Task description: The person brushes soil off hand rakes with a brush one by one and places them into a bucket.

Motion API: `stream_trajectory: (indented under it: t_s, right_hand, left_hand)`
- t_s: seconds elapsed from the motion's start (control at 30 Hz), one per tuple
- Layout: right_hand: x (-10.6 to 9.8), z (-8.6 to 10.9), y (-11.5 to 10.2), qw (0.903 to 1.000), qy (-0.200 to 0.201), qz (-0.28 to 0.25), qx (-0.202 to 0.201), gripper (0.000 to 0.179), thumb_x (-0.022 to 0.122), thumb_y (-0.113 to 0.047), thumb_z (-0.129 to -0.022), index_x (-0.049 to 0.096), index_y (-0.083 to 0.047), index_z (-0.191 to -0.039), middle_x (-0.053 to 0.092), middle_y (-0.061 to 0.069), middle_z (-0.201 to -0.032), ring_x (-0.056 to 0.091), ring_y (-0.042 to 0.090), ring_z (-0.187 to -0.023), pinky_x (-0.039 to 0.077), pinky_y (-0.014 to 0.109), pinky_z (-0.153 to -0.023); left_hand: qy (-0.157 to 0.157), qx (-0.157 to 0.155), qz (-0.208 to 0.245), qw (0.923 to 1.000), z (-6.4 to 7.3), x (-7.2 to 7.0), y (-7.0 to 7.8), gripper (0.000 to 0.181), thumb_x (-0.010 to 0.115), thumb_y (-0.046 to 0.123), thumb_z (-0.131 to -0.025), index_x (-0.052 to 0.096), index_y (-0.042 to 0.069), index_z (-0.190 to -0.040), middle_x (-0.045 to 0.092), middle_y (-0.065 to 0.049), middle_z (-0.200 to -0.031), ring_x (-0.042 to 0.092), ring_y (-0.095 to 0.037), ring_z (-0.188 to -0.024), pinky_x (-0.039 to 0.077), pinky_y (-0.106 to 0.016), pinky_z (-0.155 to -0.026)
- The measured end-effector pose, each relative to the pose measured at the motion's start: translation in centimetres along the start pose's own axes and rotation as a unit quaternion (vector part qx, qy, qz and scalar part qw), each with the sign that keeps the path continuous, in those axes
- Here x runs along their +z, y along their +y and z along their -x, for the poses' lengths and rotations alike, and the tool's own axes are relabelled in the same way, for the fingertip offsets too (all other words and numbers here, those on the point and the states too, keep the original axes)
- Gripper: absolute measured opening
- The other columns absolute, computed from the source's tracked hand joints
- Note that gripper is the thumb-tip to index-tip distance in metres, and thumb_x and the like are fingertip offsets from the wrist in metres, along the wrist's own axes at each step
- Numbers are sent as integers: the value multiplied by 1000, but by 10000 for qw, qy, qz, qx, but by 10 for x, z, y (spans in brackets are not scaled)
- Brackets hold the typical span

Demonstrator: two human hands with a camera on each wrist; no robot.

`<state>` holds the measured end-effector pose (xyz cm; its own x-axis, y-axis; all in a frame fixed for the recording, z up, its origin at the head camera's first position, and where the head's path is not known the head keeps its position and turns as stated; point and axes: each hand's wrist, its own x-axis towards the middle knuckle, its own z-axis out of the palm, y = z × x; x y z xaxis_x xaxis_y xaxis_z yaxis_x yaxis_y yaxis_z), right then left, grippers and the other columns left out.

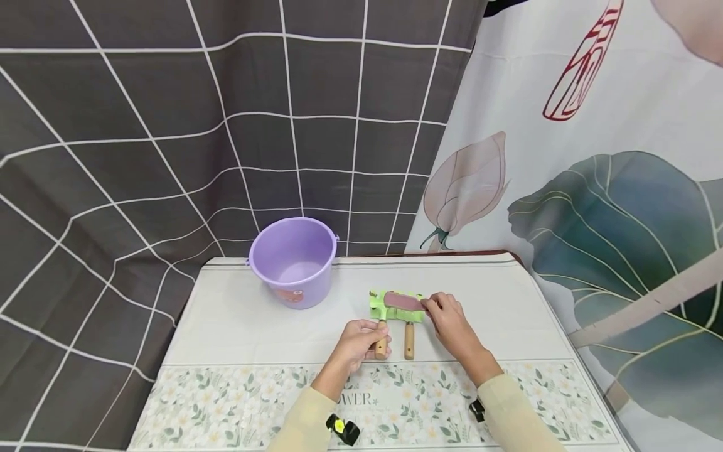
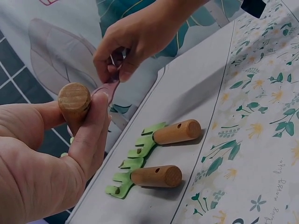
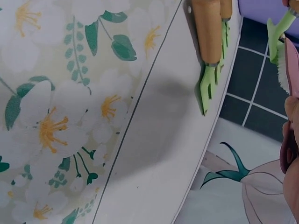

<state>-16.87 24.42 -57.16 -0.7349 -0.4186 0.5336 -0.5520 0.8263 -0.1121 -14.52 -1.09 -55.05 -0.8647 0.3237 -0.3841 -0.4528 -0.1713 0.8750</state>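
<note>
My left hand (image 1: 357,342) grips the wooden handle (image 1: 381,344) of a small green garden rake, raised above the table. In the right wrist view its green head (image 3: 274,39) touches or nearly touches the white bristles of a pink brush (image 3: 291,65). My right hand (image 1: 452,323) holds that brush by its handle; the brush lies across the rake's head in the head view. Two more garden rakes, one (image 2: 175,132) beside another (image 2: 156,176), lie on the table with green tines pointing away. The left hand partly hides one of them in the head view.
A purple bucket (image 1: 296,267) stands at the back left of the table. The white tablecloth (image 1: 237,326) has a floral band along the front. A dark gridded curtain (image 1: 322,144) hangs behind, with a white printed curtain (image 1: 508,81) at the right.
</note>
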Motion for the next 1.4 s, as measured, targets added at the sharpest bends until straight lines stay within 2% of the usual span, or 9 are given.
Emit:
stream_trajectory:
  t_s: [0.17, 0.3, 0.43, 0.77, 0.9, 1.03, 1.27, 1.4]
  right_hand:
    - [-1, -1, 0, 10000, -55, 41, 15, 42, 34, -29, -112, 68, -5, -118, 60, 10, -105, 57, 28, -90, 51, 44, -78]
    - [-2, -2, 1, 10000, -47, 60, 39, 17, 59, -13, -105, 67, -5, -117, 60, 10, -105, 57, 28, -90, 51, 44, -77]
    - [-2, -3, 1, 9999, -13, 47, 134, 23, 73, -2, -93, 68, -5, -115, 60, 10, -104, 56, 28, -89, 50, 43, -74]
    - [-5, -5, 0, 9998, 90, -61, 185, 22, 72, 0, -93, 68, -4, -115, 60, 10, -103, 56, 28, -89, 49, 43, -74]
    - [-7, -6, 0, 9995, 31, -75, 300, 21, 69, -1, -96, 67, -4, -116, 60, 11, -104, 57, 28, -90, 50, 44, -75]
    - [-9, -8, 2, 9989, 97, -104, 441, 25, 72, 3, -93, 67, -3, -117, 60, 12, -105, 58, 29, -90, 51, 46, -76]
    - [-9, -7, 2, 9991, 139, -114, 390, 28, 76, 4, -89, 67, -4, -115, 59, 11, -102, 57, 29, -89, 50, 45, -74]
    - [-6, -3, -1, 9995, 41, -134, 269, 27, 75, 2, -90, 68, -5, -115, 60, 10, -102, 57, 27, -90, 50, 43, -73]
  left_hand:
    - [18, 17, -7, 10000, 1, 1, 0, 36, 66, 10, -101, 53, -16, -123, 70, -29, -108, 72, -15, -67, 66, -33, -73]
    - [20, 6, -18, 10000, 1, 1, 0, 36, 66, 10, -101, 53, -15, -123, 71, -27, -105, 72, -15, -67, 66, -33, -73]
    - [21, -4, -34, 10000, 2, 2, 1, 36, 67, 9, -100, 53, -15, -122, 72, -24, -103, 72, -15, -67, 66, -33, -73]
    - [13, -43, -58, 10000, 2, 1, 1, 34, 66, 9, -100, 54, -15, -120, 70, -25, -104, 72, -15, -68, 66, -33, -73]
    - [9, -82, -53, 10000, 2, 0, -1, 32, 66, 10, -101, 54, -15, -118, 70, -19, -98, 71, -15, -68, 66, -32, -72]
    - [22, -98, 3, 9999, 1, -2, -2, 32, 65, 10, -101, 54, -15, -117, 69, -14, -93, 71, -15, -67, 66, -34, -72]
    - [67, -48, 36, 10000, 1, -4, 1, 36, 67, 11, -101, 51, -15, -121, 70, -23, -102, 72, -17, -67, 66, -39, -76]
    - [70, -59, 5, 10000, 1, -4, 2, 36, 67, 11, -101, 52, -14, -121, 70, -26, -106, 72, -16, -67, 66, -37, -74]
